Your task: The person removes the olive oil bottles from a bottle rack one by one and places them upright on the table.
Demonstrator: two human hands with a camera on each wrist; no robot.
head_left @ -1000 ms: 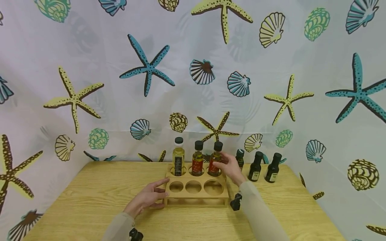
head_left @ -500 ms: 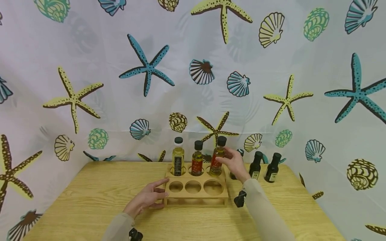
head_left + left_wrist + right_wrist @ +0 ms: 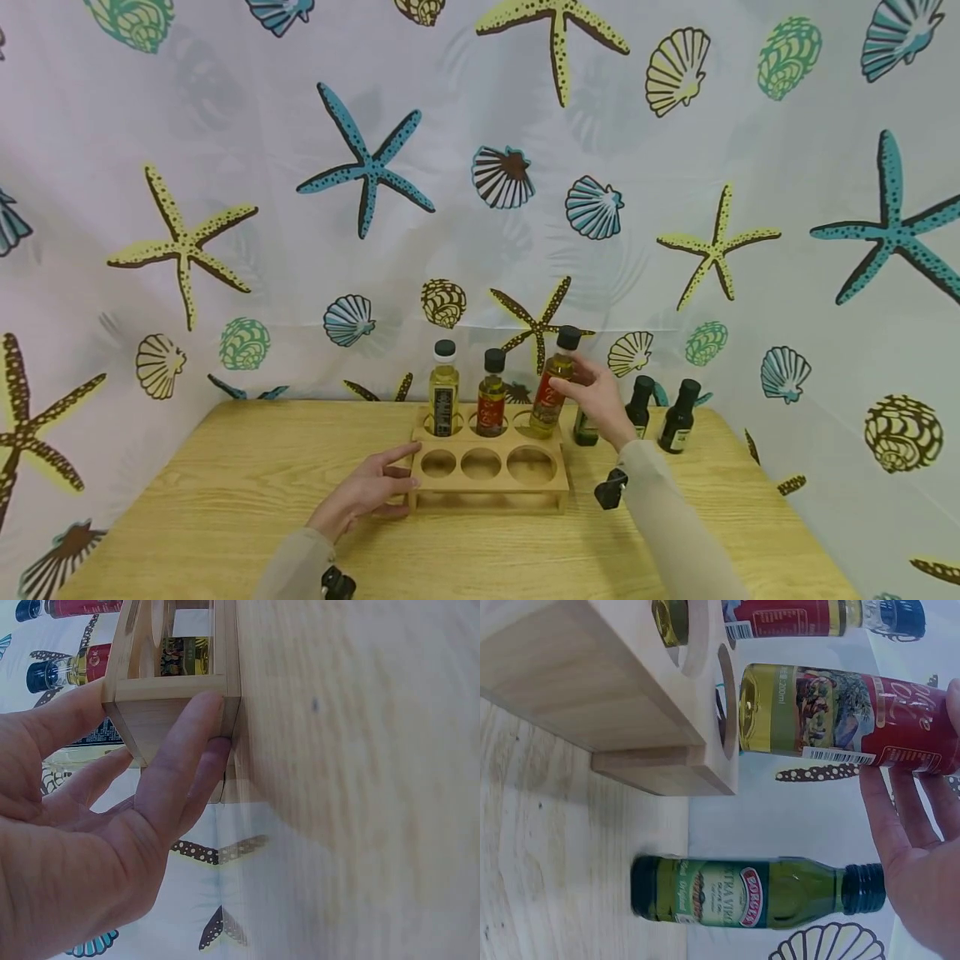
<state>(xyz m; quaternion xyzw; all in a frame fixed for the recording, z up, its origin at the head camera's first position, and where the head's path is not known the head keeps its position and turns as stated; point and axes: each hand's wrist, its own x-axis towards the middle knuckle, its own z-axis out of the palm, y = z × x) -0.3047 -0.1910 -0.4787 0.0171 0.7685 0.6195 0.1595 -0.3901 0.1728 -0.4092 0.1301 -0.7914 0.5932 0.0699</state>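
My right hand (image 3: 602, 407) grips a red-labelled olive oil bottle (image 3: 551, 393) with a black cap, thumb and fingers round its upper body. The bottle leans right over the back right hole of a two-tier wooden bottle rack (image 3: 491, 485). In the right wrist view, the oil bottle's base (image 3: 756, 709) is just outside the hole. My left hand (image 3: 367, 490) touches the rack's left end with fairly straight fingers (image 3: 176, 761) laid along its side panel. Another red-labelled bottle (image 3: 491, 407) and a taller pale-oil bottle (image 3: 444, 393) stand in the back row.
A green olive oil bottle (image 3: 742, 892) stands on the table right of the rack, partly behind my right hand in the head view. Two dark bottles (image 3: 637, 408) with pale labels stand farther right. A shell-and-starfish curtain (image 3: 480, 208) hangs behind the wooden table (image 3: 262, 467).
My right hand has lifted the red-labelled bottle up out of the back right hole and moved it rightward, tilting it. My left hand has stayed at the rack's left end.
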